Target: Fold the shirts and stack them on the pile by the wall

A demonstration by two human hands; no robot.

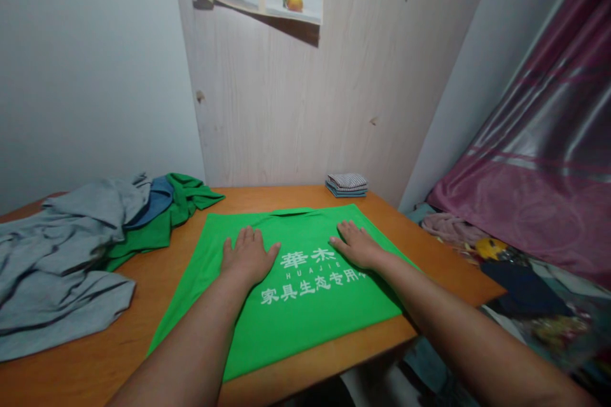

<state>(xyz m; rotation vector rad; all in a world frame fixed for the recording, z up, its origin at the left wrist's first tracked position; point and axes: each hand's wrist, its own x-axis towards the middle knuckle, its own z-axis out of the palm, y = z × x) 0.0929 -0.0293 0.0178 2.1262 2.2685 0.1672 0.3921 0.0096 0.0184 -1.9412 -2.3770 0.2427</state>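
Observation:
A bright green shirt [305, 311] with white printed characters lies spread flat on the wooden table [143, 280]. My left hand [248, 255] rests palm down on its upper middle, fingers stretched out. To the right of the print, my right hand [356, 245] presses flat on the shirt, fingers stretched out too. Neither hand holds anything.
A heap of grey, blue and green clothes [71, 254] covers the table's left side. A small folded stack of cloth [347, 184] sits at the back by the wooden wall panel. A purple curtain [539, 159] and cluttered items [525, 286] lie to the right, below the table edge.

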